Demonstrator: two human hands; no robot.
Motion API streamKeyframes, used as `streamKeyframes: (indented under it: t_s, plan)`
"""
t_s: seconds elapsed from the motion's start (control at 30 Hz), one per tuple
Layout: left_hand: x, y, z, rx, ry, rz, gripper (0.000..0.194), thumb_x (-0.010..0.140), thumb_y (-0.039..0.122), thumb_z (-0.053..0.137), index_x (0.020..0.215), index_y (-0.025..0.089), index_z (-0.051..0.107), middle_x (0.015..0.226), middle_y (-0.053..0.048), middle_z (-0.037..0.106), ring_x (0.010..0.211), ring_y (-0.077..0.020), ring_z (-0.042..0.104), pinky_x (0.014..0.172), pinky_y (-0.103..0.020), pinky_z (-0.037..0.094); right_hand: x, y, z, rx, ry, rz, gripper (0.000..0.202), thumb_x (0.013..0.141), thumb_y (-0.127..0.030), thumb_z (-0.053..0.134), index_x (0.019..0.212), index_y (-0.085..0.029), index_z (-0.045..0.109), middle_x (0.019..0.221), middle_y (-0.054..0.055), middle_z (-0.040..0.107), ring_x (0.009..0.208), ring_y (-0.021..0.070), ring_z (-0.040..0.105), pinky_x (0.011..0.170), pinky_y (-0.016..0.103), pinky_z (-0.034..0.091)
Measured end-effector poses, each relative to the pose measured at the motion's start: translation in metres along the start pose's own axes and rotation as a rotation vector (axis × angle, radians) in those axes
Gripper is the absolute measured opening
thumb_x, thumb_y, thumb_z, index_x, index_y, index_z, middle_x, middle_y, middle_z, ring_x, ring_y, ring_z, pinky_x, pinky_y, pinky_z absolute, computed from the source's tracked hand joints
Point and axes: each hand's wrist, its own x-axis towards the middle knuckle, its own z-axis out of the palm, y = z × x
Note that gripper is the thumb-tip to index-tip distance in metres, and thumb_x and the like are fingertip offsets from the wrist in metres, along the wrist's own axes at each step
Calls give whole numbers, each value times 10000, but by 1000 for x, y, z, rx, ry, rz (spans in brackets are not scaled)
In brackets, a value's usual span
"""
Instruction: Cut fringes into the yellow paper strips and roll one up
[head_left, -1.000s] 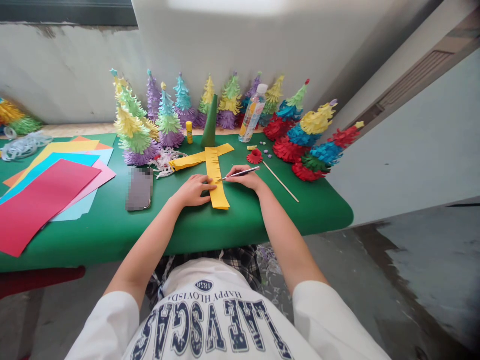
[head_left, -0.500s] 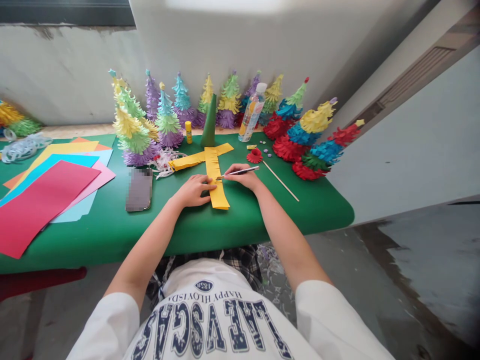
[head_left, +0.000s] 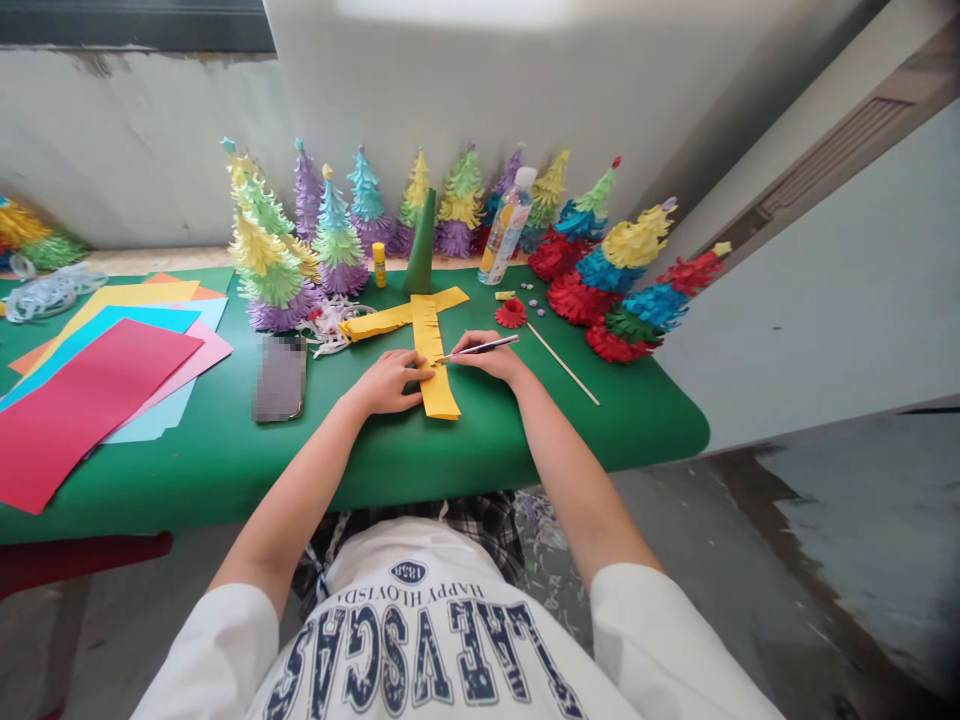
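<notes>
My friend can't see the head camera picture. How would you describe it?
The left hand rests on a partly fringed yellow paper strip on a green table; the right hand holds a pen-like tool, tip at the strip. Colorful fringed paper trees stand behind.

The left hand [head_left: 390,382] lies low, palm down, against the left edge of the lengthwise yellow strip [head_left: 441,396], its fingertips on it. The right hand [head_left: 489,356], just right of the strip, is curled in a pinch. The left arm [head_left: 300,500] and right arm [head_left: 574,475] converge towards it.
</notes>
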Motion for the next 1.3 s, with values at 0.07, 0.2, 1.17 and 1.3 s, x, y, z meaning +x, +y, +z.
streamKeyframes:
  t_s: [0.07, 0.2, 1.17, 1.3]
  plan:
    - [0, 1, 0, 1, -4, -10, 413, 835, 360, 576, 1234, 261, 625, 1258, -100, 558, 1224, -290, 482, 1054, -456, 354, 0, -1, 2, -3, -6, 0, 284, 602, -414, 786, 713, -173, 684, 677, 9, 667, 619, 143, 563, 597, 279, 430]
    - [0, 1, 0, -2, -4, -9, 411, 835, 359, 577, 1230, 258, 629, 1268, -104, 560, 1230, -295, 481, 1048, -461, 364, 0, -5, 4, 36, 64, -14, 286, 597, -419, 791, 697, -178, 675, 664, 4, 654, 616, 141, 556, 601, 282, 434]
    - [-3, 1, -4, -4, -15, 29, 441, 815, 321, 598, 1239, 198, 611, 1315, -106, 563, 1271, -296, 476, 1101, -463, 338, 0, -3, 7, 38, 2, -17, 268, 595, -384, 801, 702, -164, 691, 644, 3, 647, 593, 128, 544, 573, 262, 416]
    - [-3, 0, -6, -35, -25, 37, 459, 809, 342, 615, 1229, 156, 619, 1330, -137, 552, 1271, -299, 479, 1090, -443, 356, 0, -3, 8, 42, -8, -16, 270, 601, -388, 794, 716, -166, 692, 658, 9, 658, 597, 134, 555, 574, 266, 424]
